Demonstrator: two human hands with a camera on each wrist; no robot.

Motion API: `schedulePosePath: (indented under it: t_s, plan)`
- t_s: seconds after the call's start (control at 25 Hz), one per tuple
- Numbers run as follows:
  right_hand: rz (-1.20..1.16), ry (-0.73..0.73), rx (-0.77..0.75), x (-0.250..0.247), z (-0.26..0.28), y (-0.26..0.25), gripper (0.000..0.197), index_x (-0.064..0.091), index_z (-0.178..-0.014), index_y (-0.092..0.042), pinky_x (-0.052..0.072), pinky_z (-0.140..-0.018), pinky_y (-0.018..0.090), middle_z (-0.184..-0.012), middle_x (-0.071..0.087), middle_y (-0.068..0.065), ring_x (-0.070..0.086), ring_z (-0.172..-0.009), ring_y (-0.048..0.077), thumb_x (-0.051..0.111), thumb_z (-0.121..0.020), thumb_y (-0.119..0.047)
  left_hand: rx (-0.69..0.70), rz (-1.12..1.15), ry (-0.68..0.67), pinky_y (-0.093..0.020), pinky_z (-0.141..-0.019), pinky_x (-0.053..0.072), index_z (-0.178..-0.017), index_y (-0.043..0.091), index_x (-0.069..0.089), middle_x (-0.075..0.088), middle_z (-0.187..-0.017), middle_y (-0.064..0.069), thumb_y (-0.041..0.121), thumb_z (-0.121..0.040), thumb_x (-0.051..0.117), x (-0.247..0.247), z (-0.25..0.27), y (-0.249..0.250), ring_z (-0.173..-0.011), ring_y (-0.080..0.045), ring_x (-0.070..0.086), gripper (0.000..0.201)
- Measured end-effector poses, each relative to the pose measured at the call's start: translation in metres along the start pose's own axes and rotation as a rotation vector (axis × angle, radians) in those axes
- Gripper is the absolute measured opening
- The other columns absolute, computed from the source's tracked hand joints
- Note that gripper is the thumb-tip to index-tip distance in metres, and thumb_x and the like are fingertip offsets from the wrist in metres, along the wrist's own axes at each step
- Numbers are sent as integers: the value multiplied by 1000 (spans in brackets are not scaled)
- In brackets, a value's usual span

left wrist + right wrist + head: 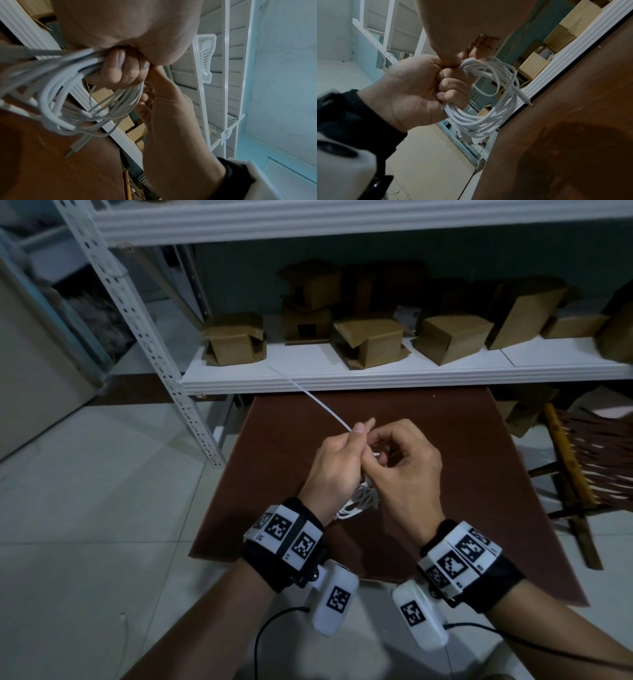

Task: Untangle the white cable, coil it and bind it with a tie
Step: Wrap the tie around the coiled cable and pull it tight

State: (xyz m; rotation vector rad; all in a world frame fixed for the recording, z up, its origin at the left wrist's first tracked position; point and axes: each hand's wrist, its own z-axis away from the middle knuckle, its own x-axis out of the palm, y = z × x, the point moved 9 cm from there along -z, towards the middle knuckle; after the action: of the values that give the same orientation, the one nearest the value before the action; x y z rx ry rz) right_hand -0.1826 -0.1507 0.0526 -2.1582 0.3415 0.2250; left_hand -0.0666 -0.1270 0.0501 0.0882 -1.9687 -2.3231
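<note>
The white cable (363,501) is wound into a coil (488,119) and hangs above the brown table (445,422). My left hand (356,440) grips the top of the coil in a fist, its fingers (118,67) curled round the strands. A long white tie (318,402) runs from between my hands up and left toward the shelf, passing the left thumb. My right hand (387,450) is pressed against the left, fingers curled on the tie's near end at the coil's top. One plug (525,100) dangles from the coil.
A white metal shelf (376,378) with several cardboard boxes (373,340) stands right behind the table. Its slotted upright (164,371) slants down on the left. A wooden chair (582,467) stands at the right. Pale tiled floor lies on the left.
</note>
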Motion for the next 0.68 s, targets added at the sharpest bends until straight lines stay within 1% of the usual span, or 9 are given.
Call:
schedulePosePath:
  t_s: [0.24, 0.28, 0.32, 0.4, 0.44, 0.48, 0.52, 0.6, 0.68]
  plan:
    - [-1, -12, -7, -2, -2, -3, 5, 74, -86, -18, 52, -60, 39, -85, 66, -7, 61, -67, 16, 78, -88, -20, -29, -8, 12, -9, -48, 49, -151, 11, 52, 45, -143, -41, 28, -114, 34, -1, 0, -5, -39, 15, 49, 44]
    - [-2, -11, -9, -3, -3, -4, 5, 75, -85, -18, 52, -61, 37, -85, 67, -7, 62, -68, 16, 78, -88, -20, -33, -22, 14, -21, -55, 59, -149, 14, 55, 60, -135, -35, 31, -114, 35, -2, -2, -9, -43, 15, 53, 44]
    - [-4, 2, 0, -4, -4, -4, 5, 74, -84, -17, 52, -62, 35, -85, 67, -6, 62, -70, 15, 78, -88, -19, -31, -53, 22, -51, -91, 54, -143, 19, 61, 75, -117, -21, 36, -113, 36, -3, -4, -11, -47, 13, 58, 43]
    - [-22, 55, 48, -10, -7, -1, 8, 73, -82, -16, 52, -64, 31, -83, 68, -4, 63, -71, 13, 78, -87, -18, -27, -159, 26, -48, -54, 49, -116, 29, 73, 77, -73, -3, 47, -111, 36, -3, -3, -12, -53, -17, 69, 42]
    - [-32, 79, 70, -14, -8, 1, 8, 73, -81, -15, 53, -64, 31, -83, 68, -3, 63, -70, 13, 78, -87, -18, -41, -202, 16, -63, -70, 50, -109, 30, 74, 70, -83, -2, 50, -111, 34, -1, -1, -12, -71, -37, 67, 45]
    - [-35, 91, 86, -16, -11, 2, 7, 73, -81, -15, 53, -64, 31, -83, 68, -2, 63, -69, 12, 78, -86, -17, -52, -233, -1, -63, -71, 49, -111, 27, 74, 61, -90, 6, 52, -111, 32, 1, -1, -14, -84, -43, 62, 49]
    - [-32, 92, 96, -17, -12, 3, 6, 74, -81, -16, 54, -64, 31, -83, 69, -2, 63, -69, 12, 78, -85, -16, -58, -262, -16, -62, -68, 48, -117, 24, 74, 53, -97, 12, 53, -111, 29, 4, -1, -15, -84, -44, 61, 54]
    - [-15, 87, 107, -20, -14, 4, 5, 74, -81, -17, 55, -65, 33, -83, 69, -2, 63, -69, 13, 77, -84, -15, -47, -310, -25, -60, -69, 50, -126, 22, 73, 54, -112, 0, 53, -111, 26, 6, -2, -17, -77, -45, 62, 58]
    - [6, 85, 119, -21, -15, 4, 4, 74, -81, -18, 55, -66, 35, -83, 70, -3, 64, -69, 13, 77, -83, -17, -45, -307, -36, -57, -66, 46, -128, 23, 71, 56, -110, 1, 52, -111, 25, 8, -2, -19, -66, -44, 62, 57]
